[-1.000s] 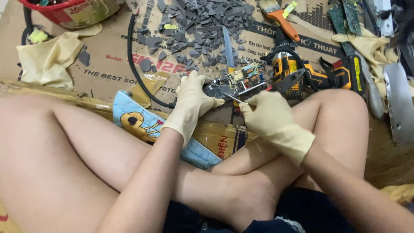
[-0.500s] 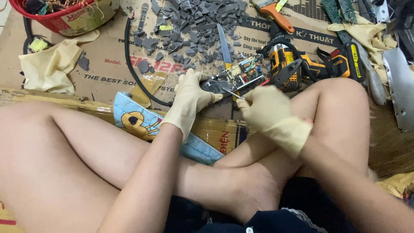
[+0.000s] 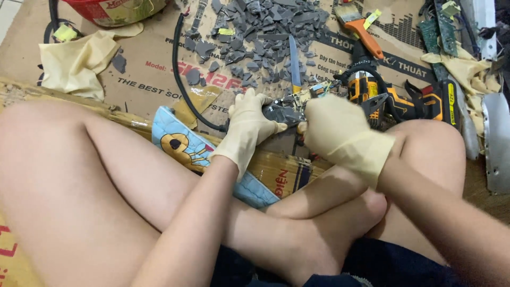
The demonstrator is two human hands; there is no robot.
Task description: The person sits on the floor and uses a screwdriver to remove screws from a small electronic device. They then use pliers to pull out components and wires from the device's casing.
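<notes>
Right hand shifted closer (gloved); circuit board between fingers.

Cream rubber gloves on hands, dark shorts

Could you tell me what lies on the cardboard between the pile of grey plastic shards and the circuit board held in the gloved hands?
A knife lies there in the head view, between the grey shards and the circuit board, blade away from the hands.

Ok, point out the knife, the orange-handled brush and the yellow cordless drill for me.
knife (image 3: 294, 59): head view, middle of the blade.
orange-handled brush (image 3: 368, 37): head view, on the orange handle.
yellow cordless drill (image 3: 409, 101): head view, on the yellow and black body.
</notes>
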